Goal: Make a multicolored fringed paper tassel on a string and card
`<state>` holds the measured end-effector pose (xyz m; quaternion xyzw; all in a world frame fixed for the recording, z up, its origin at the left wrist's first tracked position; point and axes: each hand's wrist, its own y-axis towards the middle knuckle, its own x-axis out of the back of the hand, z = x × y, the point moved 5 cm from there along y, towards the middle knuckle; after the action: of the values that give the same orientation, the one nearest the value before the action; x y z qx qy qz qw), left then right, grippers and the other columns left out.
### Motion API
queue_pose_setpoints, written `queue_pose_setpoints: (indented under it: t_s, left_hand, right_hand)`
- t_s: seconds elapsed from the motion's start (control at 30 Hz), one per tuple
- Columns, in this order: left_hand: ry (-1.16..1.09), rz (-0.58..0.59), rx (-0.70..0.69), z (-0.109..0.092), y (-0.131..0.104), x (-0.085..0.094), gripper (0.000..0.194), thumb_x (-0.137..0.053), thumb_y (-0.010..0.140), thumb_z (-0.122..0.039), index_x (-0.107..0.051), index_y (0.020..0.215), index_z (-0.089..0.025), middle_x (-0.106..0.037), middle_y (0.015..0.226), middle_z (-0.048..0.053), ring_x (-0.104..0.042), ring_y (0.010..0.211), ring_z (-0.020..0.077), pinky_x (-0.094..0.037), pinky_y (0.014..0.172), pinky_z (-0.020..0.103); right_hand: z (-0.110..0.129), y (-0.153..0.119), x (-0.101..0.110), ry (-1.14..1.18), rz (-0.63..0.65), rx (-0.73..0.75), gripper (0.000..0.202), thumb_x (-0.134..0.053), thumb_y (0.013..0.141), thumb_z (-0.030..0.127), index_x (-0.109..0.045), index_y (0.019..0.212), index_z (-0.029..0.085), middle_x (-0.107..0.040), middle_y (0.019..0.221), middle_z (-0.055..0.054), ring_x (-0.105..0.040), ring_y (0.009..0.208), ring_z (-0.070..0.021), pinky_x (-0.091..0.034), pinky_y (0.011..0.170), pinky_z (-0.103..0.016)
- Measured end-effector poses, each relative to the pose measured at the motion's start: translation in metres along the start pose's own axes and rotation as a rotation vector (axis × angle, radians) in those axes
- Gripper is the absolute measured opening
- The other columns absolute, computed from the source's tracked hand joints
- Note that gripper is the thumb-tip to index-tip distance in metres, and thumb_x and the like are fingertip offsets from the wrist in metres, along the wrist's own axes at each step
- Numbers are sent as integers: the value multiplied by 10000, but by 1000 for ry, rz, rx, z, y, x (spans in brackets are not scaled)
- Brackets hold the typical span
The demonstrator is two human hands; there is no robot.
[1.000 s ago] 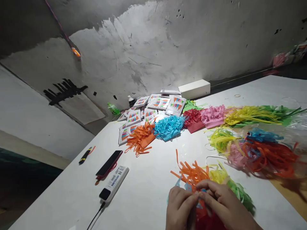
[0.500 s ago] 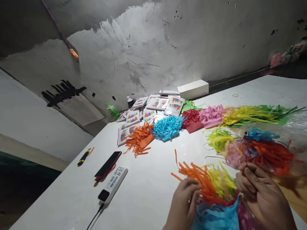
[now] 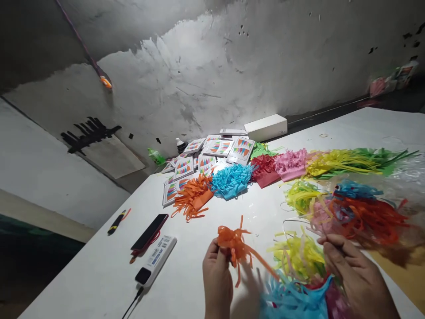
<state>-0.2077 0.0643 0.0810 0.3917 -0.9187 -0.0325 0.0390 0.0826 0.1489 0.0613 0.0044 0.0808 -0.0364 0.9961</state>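
My left hand is closed on an orange paper tassel, whose cut strips hang loose over the table. Fingers and thumb of my right hand are pinched together near a thin thread or cord; what exactly they hold is too small to make out. Between the hands lie a yellow fringe and a blue fringe, with a dark pink piece beside my right wrist. Just beyond my right hand, red-orange strips lie partly in clear plastic.
Orange, blue, red, pink and yellow fringes line the table. Behind them are printed packets and a white box. A phone, power strip and cutter lie left.
My left hand has moved left and lifted the orange tassel away from the yellow and blue fringes. My right hand has shifted slightly down and left, still pinched.
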Motion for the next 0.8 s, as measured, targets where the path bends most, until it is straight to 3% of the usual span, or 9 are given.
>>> queue_pose_setpoints:
  t_s: [0.17,0.27,0.33,0.43,0.53,0.63,0.7,0.73,0.8]
  left_hand:
    - [-500,118,408,11,-37,-37,431,-872,625,-528,-702,796,-170,-695,638,-1,-554,482,99,-414,459,203]
    - [-581,157,478,17,-52,-52,356,-913,601,-416,-712,742,-158,-693,605,0,-573,507,109,-457,503,218]
    - [-596,167,494,24,-57,-54,346,-918,596,-401,-692,703,-161,-689,606,1,-579,511,110,-459,504,217]
    - [-535,201,514,36,-62,-49,397,-911,600,-450,-631,636,-170,-622,519,-25,-516,427,82,-410,443,198]
    - [-355,254,443,40,-61,-40,402,-870,635,-516,-661,703,-179,-643,554,-11,-509,407,97,-420,415,220]
    - [-85,70,61,25,-56,-21,403,-797,741,-486,-720,1055,-245,-742,1081,89,-694,912,237,-566,769,338]
    - [113,17,-291,7,-61,-19,423,-728,800,-491,-701,1175,-296,-667,1309,97,-571,1237,304,-452,1045,445]
    - [181,80,-416,2,-65,-23,365,-694,822,-498,-728,1129,-304,-698,1256,93,-574,1231,319,-386,1107,489]
    - [180,273,-441,0,-70,-33,260,-628,861,-504,-777,943,-307,-766,951,61,-671,983,296,-381,1097,497]
  right_hand:
    - [23,-47,-54,-441,281,575,193,-523,927,488,-687,964,392,-785,775,37,-750,660,-201,-611,614,-258]
    - [36,-67,-77,-484,336,937,270,-380,995,415,-632,1077,361,-781,723,25,-731,564,-189,-590,538,-258]
    - [38,-69,-87,-529,470,1001,285,-344,1005,330,-621,1069,322,-767,699,15,-724,558,-184,-576,516,-257]
    - [36,-60,-86,-535,578,818,211,-412,988,262,-610,1045,307,-772,767,17,-741,655,-178,-591,608,-258]
    - [30,-52,-76,-440,502,597,187,-448,985,346,-631,1008,319,-773,801,16,-731,676,-183,-578,620,-267]
    - [15,-47,-75,-303,488,301,266,-461,958,470,-648,880,298,-703,701,17,-668,610,-191,-545,563,-277]
    - [8,-47,-80,-185,534,160,288,-489,931,512,-645,850,284,-641,644,32,-608,549,-175,-513,510,-261]
    - [6,-47,-82,-139,556,121,285,-507,919,520,-648,853,281,-633,649,33,-603,552,-173,-511,509,-255]
    - [4,-47,-83,-113,577,100,270,-527,909,513,-658,871,280,-654,683,26,-630,594,-181,-525,541,-257]
